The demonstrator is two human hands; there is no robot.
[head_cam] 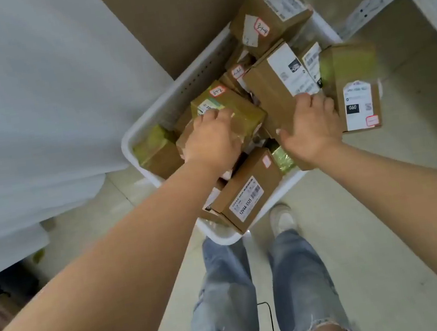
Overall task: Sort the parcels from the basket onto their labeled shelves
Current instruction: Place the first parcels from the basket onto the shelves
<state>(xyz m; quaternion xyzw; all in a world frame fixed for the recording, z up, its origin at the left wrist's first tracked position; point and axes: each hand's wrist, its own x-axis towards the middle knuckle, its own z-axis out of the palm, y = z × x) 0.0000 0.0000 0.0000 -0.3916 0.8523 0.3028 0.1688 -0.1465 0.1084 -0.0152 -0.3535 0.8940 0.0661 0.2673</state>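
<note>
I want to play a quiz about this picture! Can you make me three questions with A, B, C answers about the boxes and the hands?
1. Where are the parcels?
A. In a white basket on the floor
B. On a table
C. In a blue bag

2. What colour is the basket?
A. Red
B. White
C. Black

3. What is the right hand doing?
A. Hanging by the leg
B. Holding a pen
C. Gripping a cardboard parcel

Answers:
1 A: the boxes fill the basket by the feet.
2 B: its rim is white.
3 C: the right hand curls its fingers round the brown parcel; the left hand holds a taped parcel.
</note>
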